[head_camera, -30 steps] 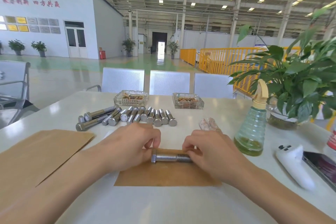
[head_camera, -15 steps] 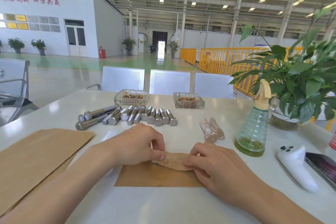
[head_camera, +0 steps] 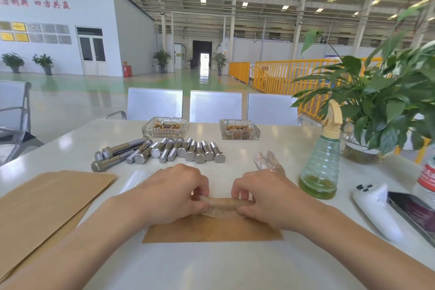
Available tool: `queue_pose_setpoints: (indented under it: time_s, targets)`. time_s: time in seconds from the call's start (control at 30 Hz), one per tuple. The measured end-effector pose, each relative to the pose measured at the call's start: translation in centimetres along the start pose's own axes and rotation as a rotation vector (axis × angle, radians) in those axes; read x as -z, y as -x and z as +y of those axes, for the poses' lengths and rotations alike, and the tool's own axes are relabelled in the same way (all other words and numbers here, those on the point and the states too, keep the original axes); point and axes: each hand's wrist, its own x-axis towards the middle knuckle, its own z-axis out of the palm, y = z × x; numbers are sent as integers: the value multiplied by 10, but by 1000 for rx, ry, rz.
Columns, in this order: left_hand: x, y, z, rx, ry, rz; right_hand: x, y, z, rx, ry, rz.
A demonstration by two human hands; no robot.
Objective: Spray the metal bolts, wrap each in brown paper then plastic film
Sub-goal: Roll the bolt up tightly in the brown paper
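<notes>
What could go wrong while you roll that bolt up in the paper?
Both hands, left hand and right hand, pinch only the ends of the paper roll, so it might loosen or roll up crooked. The spray bottle stands near the right arm; an elbow could tip it.

Quick count of what's on the table: about thirteen bare metal bolts in the pile, hard to be exact where the long ones overlap. Two already wrapped bolts side by side. One paper roll held by two hands, left hand and right hand. Two glass ashtrays, one spray bottle, one potted plant, one stack of brown paper sheets. Three chair backs behind.
</notes>
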Motion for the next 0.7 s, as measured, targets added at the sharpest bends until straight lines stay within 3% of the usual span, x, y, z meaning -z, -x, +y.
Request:
queue_pose_setpoints:
  time_s: [0.17,0.3,0.47,0.7]
  targets:
    - [8,5,17,-113,0,19,1,-4,-3,76,85,-8]
    - [9,13,40,-277,-8,-83,2,-7,-4,94,62,-33]
    - [9,13,52,-273,-177,-140,1,-8,-1,95,22,-34]
    - [0,17,63,-286,-361,-73,1,-12,0,69,-11,-50]
